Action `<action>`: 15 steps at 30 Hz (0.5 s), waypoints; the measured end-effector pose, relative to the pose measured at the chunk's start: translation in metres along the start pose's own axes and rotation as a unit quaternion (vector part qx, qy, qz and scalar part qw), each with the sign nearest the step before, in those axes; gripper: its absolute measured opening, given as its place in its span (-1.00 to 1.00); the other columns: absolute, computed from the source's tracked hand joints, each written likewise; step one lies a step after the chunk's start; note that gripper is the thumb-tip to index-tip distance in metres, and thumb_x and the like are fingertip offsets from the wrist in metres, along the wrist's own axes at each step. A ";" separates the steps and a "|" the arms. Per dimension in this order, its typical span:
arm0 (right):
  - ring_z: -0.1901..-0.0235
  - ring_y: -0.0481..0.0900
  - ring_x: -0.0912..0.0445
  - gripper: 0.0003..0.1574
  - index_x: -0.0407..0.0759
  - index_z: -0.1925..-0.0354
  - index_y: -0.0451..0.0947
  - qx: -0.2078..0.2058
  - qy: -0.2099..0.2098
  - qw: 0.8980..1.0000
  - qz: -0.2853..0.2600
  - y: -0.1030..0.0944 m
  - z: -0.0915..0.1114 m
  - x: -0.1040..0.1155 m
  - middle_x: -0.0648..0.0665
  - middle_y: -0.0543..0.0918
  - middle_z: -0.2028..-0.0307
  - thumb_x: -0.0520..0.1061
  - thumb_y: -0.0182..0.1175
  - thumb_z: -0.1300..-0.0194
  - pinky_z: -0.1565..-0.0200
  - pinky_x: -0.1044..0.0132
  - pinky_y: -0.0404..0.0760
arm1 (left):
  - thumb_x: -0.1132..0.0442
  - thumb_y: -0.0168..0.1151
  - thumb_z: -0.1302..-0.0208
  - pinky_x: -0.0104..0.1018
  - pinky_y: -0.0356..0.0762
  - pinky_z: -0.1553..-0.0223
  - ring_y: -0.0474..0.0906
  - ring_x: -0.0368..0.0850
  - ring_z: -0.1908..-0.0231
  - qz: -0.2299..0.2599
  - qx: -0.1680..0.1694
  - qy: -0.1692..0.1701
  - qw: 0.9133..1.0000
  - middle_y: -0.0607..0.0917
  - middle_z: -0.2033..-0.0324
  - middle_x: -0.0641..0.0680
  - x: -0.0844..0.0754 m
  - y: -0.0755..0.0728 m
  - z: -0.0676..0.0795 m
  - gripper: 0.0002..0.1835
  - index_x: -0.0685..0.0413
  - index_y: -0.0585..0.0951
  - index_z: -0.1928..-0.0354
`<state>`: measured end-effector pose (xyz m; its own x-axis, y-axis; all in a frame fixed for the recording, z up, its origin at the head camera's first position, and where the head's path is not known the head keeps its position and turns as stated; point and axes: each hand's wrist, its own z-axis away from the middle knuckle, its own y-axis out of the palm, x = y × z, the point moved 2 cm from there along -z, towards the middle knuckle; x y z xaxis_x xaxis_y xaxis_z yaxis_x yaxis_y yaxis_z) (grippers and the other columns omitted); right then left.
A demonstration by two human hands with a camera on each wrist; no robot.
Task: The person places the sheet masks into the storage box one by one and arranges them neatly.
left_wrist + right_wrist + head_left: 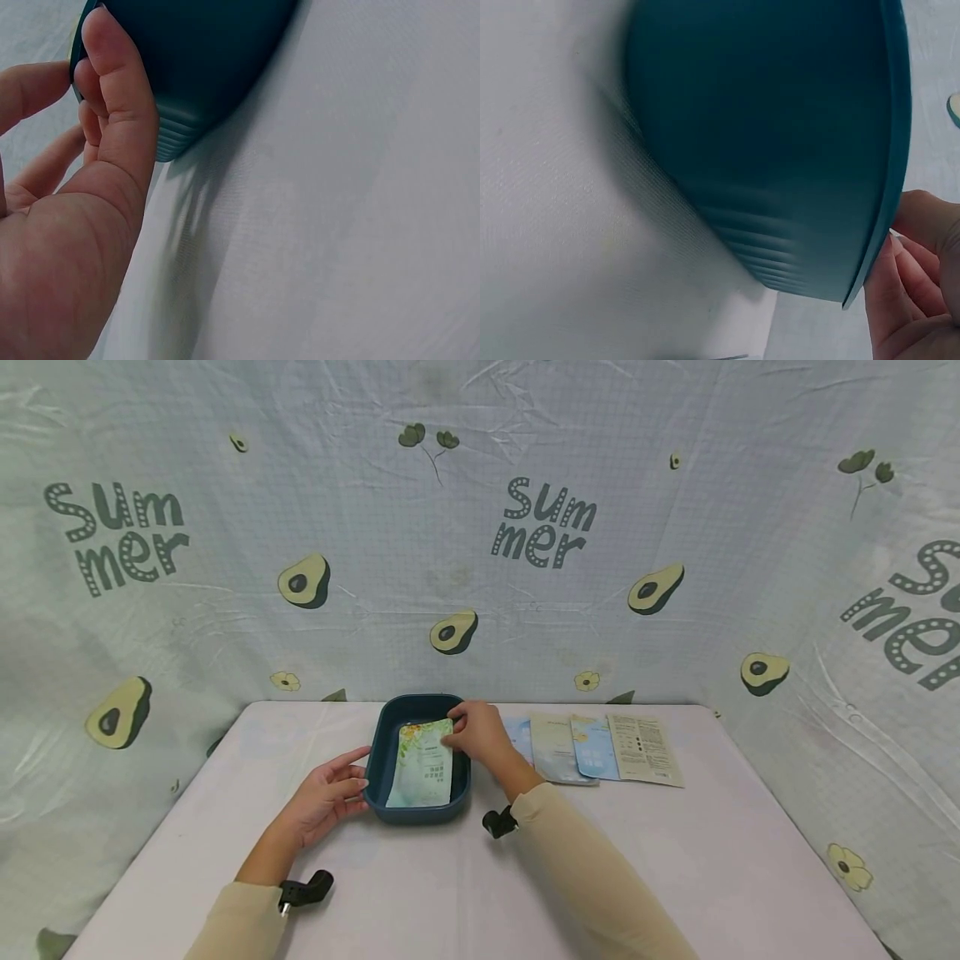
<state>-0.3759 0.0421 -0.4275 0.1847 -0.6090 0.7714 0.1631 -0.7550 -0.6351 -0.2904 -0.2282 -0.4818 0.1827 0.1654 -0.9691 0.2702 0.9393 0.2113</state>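
A dark blue-green plastic bin (417,816) stands on the table, left of the middle. Inside it is a flat pale green sachet (424,768) printed with flowers and small text. My right hand (480,735) reaches over the bin's right rim and pinches the sachet near its upper right corner. From the right wrist, the bin's outer wall (780,150) hides the sachet, and the right fingers (904,300) show beside the rim. At the bin's left side, my left hand (326,797) touches the rim and outer wall with lightly bent fingers (124,97).
Right of the bin lie several flat sachets in an overlapping row, among them a blue one (596,752) and a beige one with printed text (645,750). A white cloth covers the table (420,893). Behind it hangs a printed curtain (375,527).
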 end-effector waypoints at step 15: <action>0.28 0.75 0.07 -0.50 -0.28 -0.12 0.67 -0.031 -0.020 0.999 0.033 -0.009 0.010 0.005 -0.14 0.78 0.20 -0.15 0.47 -0.23 0.19 0.22 0.73 | 0.43 0.12 -0.44 -0.35 0.72 0.19 0.65 -0.20 0.29 -0.002 -0.015 -0.016 1.000 0.57 0.11 -0.02 0.000 -0.001 0.000 -0.21 0.13 0.05 -0.62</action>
<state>-0.3667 0.0483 -0.4188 0.2312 -0.6490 0.7248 0.0883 -0.7279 -0.6800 -0.2908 -0.2287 -0.4821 0.2111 0.1525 -0.9655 0.2434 0.9484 0.2030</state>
